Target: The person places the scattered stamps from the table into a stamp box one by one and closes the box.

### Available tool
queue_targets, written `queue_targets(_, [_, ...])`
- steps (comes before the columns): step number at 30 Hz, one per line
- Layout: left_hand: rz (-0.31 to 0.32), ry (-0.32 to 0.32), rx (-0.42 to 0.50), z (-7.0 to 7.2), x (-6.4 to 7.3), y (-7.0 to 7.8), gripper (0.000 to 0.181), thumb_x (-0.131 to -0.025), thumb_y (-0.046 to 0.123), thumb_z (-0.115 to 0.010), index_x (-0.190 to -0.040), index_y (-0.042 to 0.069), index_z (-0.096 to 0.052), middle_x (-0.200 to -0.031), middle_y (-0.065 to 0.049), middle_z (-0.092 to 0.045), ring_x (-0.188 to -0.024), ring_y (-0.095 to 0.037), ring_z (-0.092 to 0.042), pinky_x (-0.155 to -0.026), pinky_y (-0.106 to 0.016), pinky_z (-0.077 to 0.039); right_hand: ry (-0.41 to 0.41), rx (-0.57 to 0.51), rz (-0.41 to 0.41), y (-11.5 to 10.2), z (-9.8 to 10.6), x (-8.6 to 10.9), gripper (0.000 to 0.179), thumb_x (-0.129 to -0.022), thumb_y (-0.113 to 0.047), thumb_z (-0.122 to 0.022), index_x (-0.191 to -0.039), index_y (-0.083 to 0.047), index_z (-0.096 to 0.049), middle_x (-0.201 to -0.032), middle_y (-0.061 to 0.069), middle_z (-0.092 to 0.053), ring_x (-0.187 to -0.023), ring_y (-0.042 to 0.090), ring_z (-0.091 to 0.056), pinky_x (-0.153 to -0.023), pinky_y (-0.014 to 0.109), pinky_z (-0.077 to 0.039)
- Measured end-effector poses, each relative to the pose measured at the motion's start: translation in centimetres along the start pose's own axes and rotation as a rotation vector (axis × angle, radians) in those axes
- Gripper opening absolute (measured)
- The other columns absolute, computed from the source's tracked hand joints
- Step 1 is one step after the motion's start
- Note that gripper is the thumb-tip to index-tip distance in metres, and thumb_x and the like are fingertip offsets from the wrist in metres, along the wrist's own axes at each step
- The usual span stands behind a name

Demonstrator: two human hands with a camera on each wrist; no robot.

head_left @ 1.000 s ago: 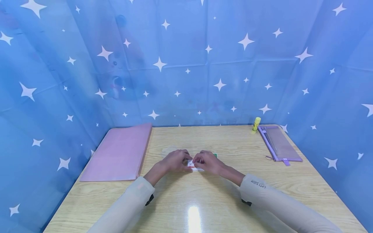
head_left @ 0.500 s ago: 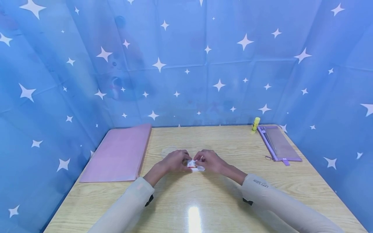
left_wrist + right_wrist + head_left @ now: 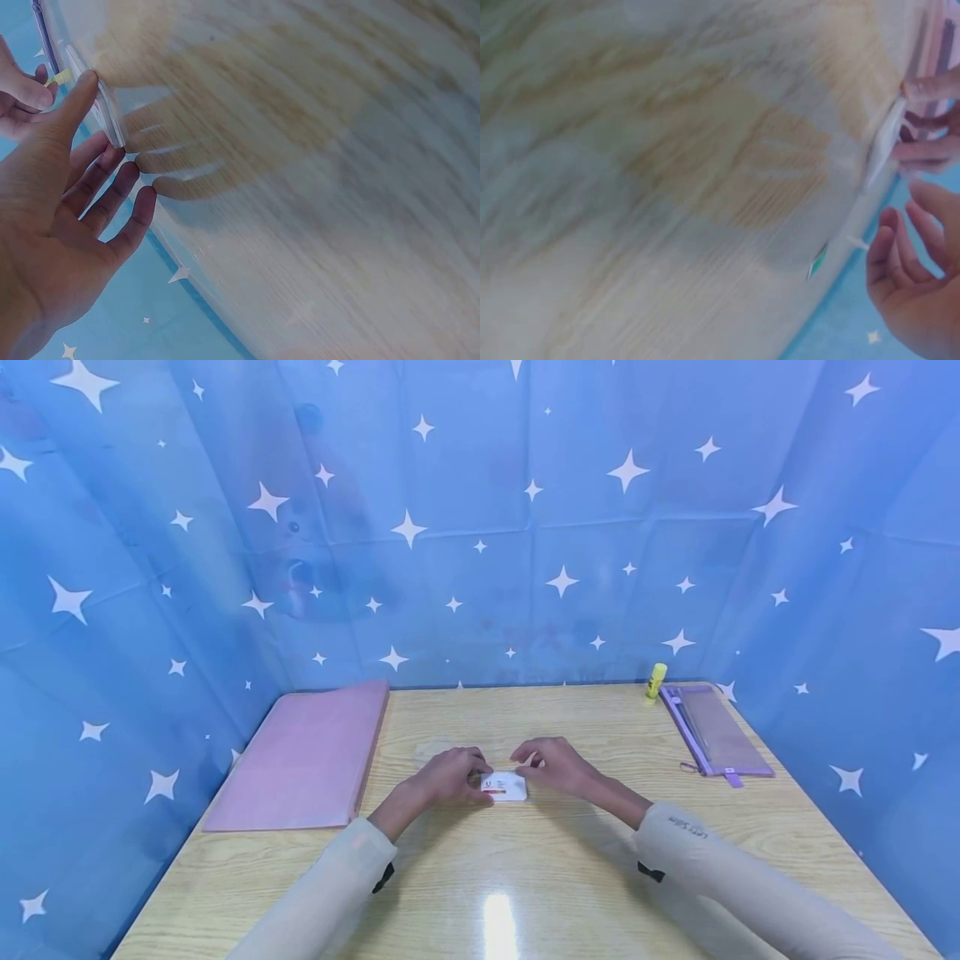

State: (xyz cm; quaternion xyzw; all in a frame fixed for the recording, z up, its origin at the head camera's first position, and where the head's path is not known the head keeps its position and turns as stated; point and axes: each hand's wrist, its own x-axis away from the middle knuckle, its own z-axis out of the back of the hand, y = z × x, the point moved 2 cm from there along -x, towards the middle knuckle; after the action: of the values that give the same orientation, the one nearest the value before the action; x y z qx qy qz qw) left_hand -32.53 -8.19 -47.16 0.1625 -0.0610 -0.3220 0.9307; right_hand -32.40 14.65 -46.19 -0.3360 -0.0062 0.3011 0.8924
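Note:
A small white card-like piece (image 3: 504, 786) with a red stripe and a dark printed mark lies flat in the middle of the table. My left hand (image 3: 452, 774) holds it by its left end, thumb on the near edge and fingers at the far edge. From the side, in the left wrist view, the white piece (image 3: 107, 112) looks like a few thin layers. Just off its far right corner is my right hand (image 3: 555, 766), fingers loosely bent and nothing visible in them. A small green piece (image 3: 817, 261) lies on the table near the right hand in the right wrist view.
A pink folder (image 3: 300, 760) covers the table's left side. At the back right stand a yellow glue stick (image 3: 656, 682) and, beside it, a purple mesh zip pouch (image 3: 720, 731). A faint translucent piece (image 3: 431, 748) lies behind the left hand. Blue starry curtains surround the table.
My right hand has come off the white piece and moved right and slightly away, uncovering its right end. The left hand has kept its hold in place.

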Motion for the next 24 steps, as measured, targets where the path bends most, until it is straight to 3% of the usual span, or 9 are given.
queue_targets(14, [0.011, 0.010, 0.004, -0.3, 0.1, -0.2, 0.055, -0.086, 0.042, -0.086, -0.131, 0.015, -0.073, -0.129, 0.000, -0.067, -0.108, -0.015, -0.064, -0.092, -0.032, -0.052, 0.039, 0.085, 0.038, 1.7, 2.4, 0.7, 0.024, -0.093, -0.005, -0.077, -0.115, 0.005, -0.074, -0.110, 0.019, -0.076, -0.087, 0.024, -0.073, -0.069, 0.027, -0.057])
queue_targets(24, [0.002, 0.029, -0.002, -0.3, 0.3, -0.2, 0.053, -0.086, 0.043, -0.086, -0.130, 0.016, -0.074, -0.127, 0.000, -0.067, -0.107, -0.016, -0.064, -0.088, -0.033, -0.052, 0.025, 0.063, -0.010, 3.4, 3.4, 1.2, 0.025, -0.093, -0.003, -0.076, -0.116, 0.007, -0.073, -0.103, 0.019, -0.074, -0.086, 0.026, -0.071, -0.070, 0.028, -0.055])
